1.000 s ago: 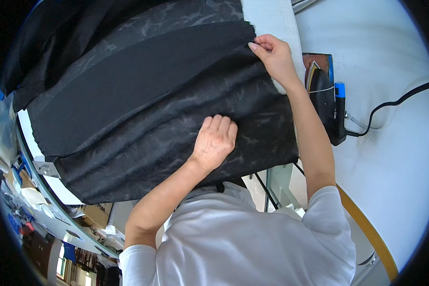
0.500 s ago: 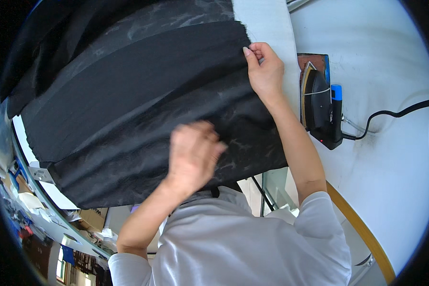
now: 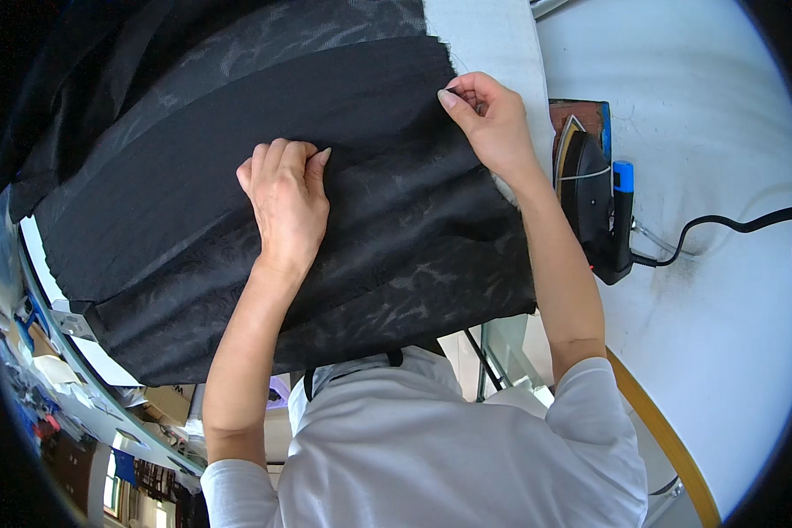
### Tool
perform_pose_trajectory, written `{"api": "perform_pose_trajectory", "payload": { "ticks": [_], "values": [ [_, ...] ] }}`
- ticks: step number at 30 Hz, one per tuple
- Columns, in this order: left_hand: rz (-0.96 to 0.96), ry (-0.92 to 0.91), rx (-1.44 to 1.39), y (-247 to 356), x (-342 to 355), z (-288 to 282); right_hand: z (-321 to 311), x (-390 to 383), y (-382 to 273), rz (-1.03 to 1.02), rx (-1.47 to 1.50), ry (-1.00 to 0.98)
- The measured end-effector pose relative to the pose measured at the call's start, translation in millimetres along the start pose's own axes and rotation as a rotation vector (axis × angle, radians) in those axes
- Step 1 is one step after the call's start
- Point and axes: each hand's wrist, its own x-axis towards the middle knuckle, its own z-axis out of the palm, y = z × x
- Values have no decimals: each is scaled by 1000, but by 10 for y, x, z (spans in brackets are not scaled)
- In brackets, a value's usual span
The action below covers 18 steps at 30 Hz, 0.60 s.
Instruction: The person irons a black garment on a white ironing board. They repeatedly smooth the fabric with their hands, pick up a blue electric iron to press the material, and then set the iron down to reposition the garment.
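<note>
Black fabric [image 3: 396, 290] with a faint woven pattern is spread over the work surface, and a plainer black strip [image 3: 238, 110] lies across it. My right hand [image 3: 495, 128] pinches the frayed right edge of the cloth between thumb and fingers. Further left, my left hand [image 3: 288, 198] rests on the cloth near the strip's lower edge. Its fingers are curled and gather a fold of the fabric, though the fingertips are partly hidden.
To the right an iron [image 3: 585, 180] with a blue-tipped handle stands by a brown rest [image 3: 581, 114]. Its black cord [image 3: 739, 218] runs to the right edge. A pale metal bracket [image 3: 75, 324] sits at the left table edge. Beyond it is a cardboard box [image 3: 169, 403].
My left hand has moved up and left from the lower cloth onto the strip's edge and closed on fabric. My right hand has shifted slightly left, still pinching the edge.
</note>
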Motion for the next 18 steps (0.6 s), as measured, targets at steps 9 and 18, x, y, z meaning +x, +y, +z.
{"api": "perform_pose_trajectory", "payload": {
  "ticks": [9, 18],
  "values": [
    [32, 32, 44, -30, 168, 94, 69, 43, 1, 20, -263, 187],
    [48, 65, 44, -97, 161, 114, 167, 45, 49, -104, -417, 257]
  ]
}}
